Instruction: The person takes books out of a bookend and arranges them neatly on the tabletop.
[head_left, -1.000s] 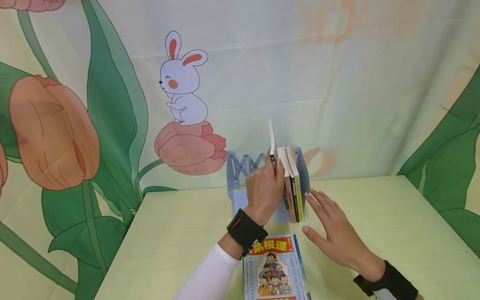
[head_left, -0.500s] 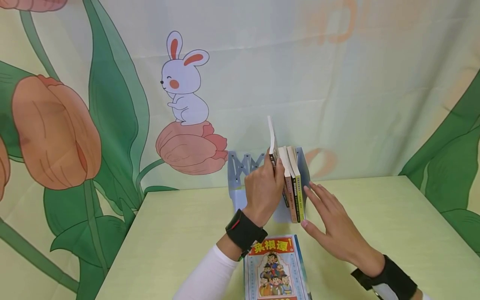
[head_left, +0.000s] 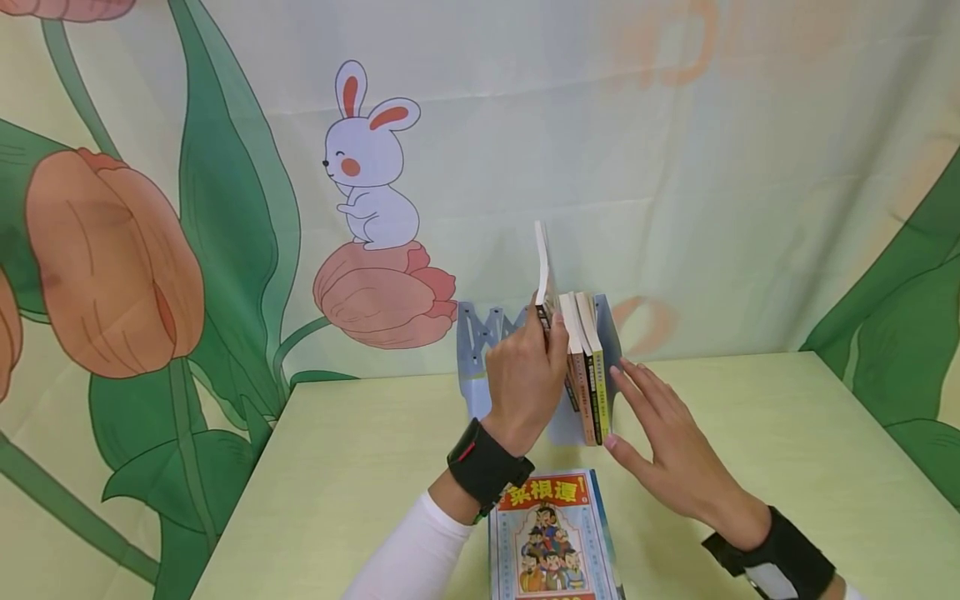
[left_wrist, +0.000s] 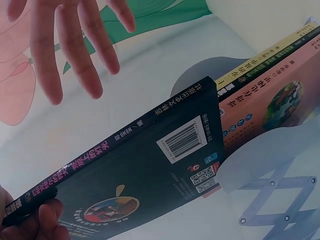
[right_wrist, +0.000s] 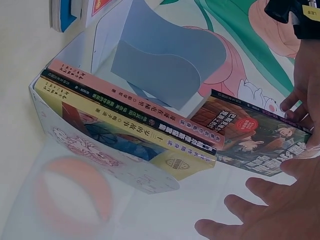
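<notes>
My left hand [head_left: 525, 379] grips a thin dark-covered book [left_wrist: 145, 165] by its spine, thumb and fingers on either side. It is raised and tilted above a blue-grey expandable book rack [head_left: 472, 350], its lower end close to the books there. Leaning together at the rack's right end are a pink book [right_wrist: 135, 105], a black-spined book [right_wrist: 135, 115] and a yellow book [right_wrist: 125, 125]. My right hand [head_left: 678, 458] is spread beside the rack's right end plate [right_wrist: 100, 150], fingers nearly straight and holding nothing. Whether the fingertips touch the plate is unclear.
A comic-style book with a red and blue cover [head_left: 551, 533] lies flat on the pale yellow-green table [head_left: 360, 467], in front of the rack, with another book edge showing beneath. Behind the table hangs a printed curtain [head_left: 487, 150] with a rabbit and tulips.
The dark book has risen slightly in my left hand, which has shifted a little to the left. My right hand has edged up toward the rack's right end plate.
</notes>
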